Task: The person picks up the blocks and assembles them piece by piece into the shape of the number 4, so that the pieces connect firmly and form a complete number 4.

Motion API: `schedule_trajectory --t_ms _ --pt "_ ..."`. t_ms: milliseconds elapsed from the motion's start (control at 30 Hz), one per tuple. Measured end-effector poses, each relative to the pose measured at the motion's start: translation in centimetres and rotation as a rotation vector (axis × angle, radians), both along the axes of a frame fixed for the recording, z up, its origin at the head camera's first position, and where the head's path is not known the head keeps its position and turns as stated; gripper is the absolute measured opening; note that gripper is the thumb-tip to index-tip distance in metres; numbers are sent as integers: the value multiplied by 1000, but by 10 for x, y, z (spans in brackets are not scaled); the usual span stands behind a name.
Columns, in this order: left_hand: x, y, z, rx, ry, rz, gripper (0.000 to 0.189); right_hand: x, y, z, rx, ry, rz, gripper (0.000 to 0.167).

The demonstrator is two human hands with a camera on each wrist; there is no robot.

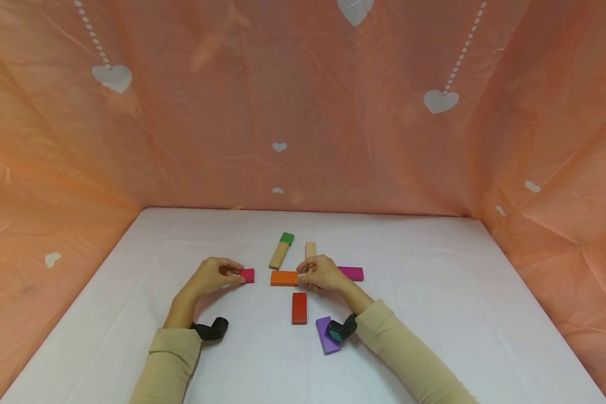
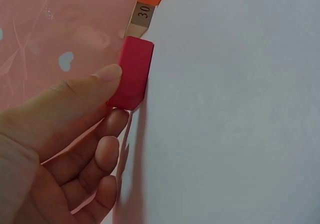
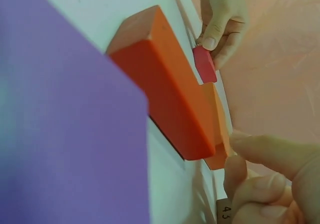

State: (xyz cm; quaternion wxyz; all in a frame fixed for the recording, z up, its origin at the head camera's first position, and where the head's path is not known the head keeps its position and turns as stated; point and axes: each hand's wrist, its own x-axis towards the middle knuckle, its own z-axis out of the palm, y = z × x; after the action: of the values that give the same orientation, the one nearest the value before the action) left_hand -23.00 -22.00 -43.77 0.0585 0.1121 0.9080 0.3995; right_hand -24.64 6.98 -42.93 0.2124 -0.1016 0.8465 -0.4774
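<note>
My left hand [image 1: 214,276] pinches a pinkish-red block [image 1: 248,275] between thumb and fingers. The left wrist view shows the thumb on this block [image 2: 136,74], its other fingers loosely bent below. To the right an orange block [image 1: 284,278] lies flat on the white table. Its right end is between the thumb and index fingertip of my right hand [image 1: 323,273]. In the right wrist view, those fingertips of the right hand [image 3: 272,179] meet the end of the orange block [image 3: 216,159]. A red block [image 1: 299,308] lies just nearer to me.
Beyond the orange block lie a plain wooden block [image 1: 279,256], a green block [image 1: 287,238] and another wooden block [image 1: 310,249], partly hidden. A magenta block [image 1: 351,274] is right of the right hand. A purple block [image 1: 324,331] lies under the right wrist. Orange cloth [image 1: 303,112] surrounds the table.
</note>
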Motion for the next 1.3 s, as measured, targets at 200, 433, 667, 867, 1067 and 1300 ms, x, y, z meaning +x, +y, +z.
schedule_trajectory --t_ms 200,433,667,867,1067,1300 --pt "-2 3 -1 8 15 -19 31 0 5 0 -18 9 1 30" --pt "-4 11 -2 -10 -2 -19 31 1 10 2 -57 -4 17 32" --pt "-6 15 -2 -12 -14 -26 30 3 10 4 -82 -9 29 32" --pt "-7 17 -3 -17 -15 -26 31 4 10 3 -91 -14 40 32" --pt "-6 18 -3 -16 -38 -12 32 3 9 3 -84 -6 35 32" --pt "-6 20 -2 -17 -49 -7 32 4 9 4 -83 2 32 32"
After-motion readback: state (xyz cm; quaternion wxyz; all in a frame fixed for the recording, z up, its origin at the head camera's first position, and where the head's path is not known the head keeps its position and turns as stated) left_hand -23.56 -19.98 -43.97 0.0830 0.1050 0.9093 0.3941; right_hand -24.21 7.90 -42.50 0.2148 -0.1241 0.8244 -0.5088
